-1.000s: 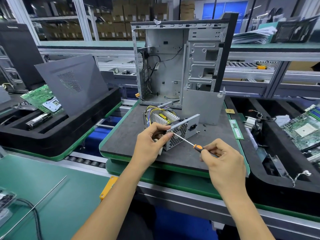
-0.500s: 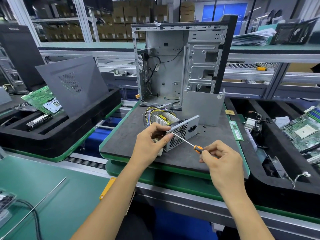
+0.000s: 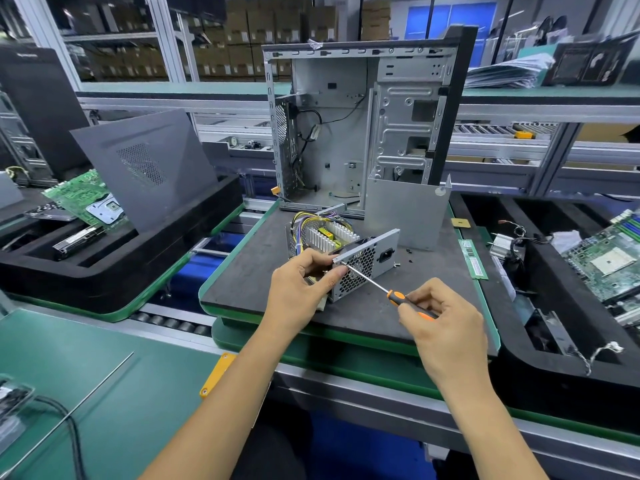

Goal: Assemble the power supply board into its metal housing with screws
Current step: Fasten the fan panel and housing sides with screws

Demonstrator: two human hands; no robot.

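The power supply (image 3: 360,261), a silver metal housing with a perforated front panel, heatsinks and yellow wires showing at its open top, sits on the dark grey work pad (image 3: 263,258). My left hand (image 3: 301,292) grips its near left corner, thumb against the panel's edge. My right hand (image 3: 440,323) holds the orange-and-black handle of a screwdriver (image 3: 398,295). Its thin shaft runs up and left, and the tip meets the upper left corner of the perforated panel. A few small screws (image 3: 409,252) lie loose on the pad to the right of the housing.
An open computer case (image 3: 363,123) stands upright behind the power supply, with a loose bent metal cover (image 3: 405,216) leaning in front. Black foam trays with circuit boards flank the pad at the left (image 3: 114,268) and at the right (image 3: 568,341). A memory stick (image 3: 472,259) lies at the pad's right edge.
The view has shifted slightly. My hands, the screwdriver and the power supply keep almost the same pose, with the tip staying at the panel's upper left corner.
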